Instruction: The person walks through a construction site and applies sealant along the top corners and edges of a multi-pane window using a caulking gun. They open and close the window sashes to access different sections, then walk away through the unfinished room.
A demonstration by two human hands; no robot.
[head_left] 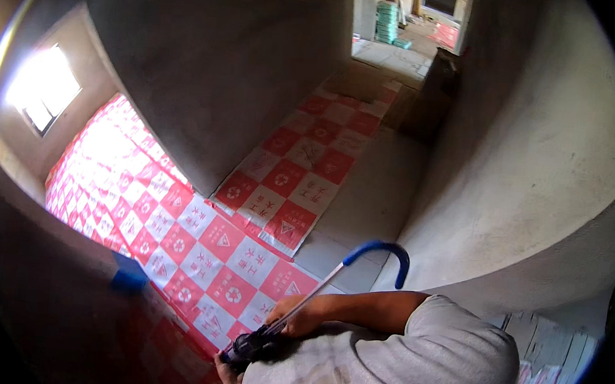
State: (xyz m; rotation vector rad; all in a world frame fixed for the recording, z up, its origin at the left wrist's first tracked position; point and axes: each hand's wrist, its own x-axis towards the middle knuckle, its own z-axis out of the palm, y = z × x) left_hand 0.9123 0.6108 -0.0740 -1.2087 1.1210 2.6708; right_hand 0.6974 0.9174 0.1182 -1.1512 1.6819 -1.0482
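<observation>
A closed umbrella (315, 292) with a blue hooked handle, a thin pale shaft and a dark bunched part lies aslant across the front of my grey shirt. Its hook points up and to the right. My right hand (295, 315) is closed at the shaft, just above the dark part, with its fingers partly hidden. Lower down, at the other end of the umbrella, my left hand (229, 378) is closed around the dark part; only its thumb side shows.
Red-and-white checked protective sheeting (233, 294) covers much of the floor. A grey wall (208, 78) juts out between a windowed room and a passage; another wall (538, 151) curves along the right. Green stacked packs (386, 23) stand beyond the doorway. Something blue (129, 277) is at left.
</observation>
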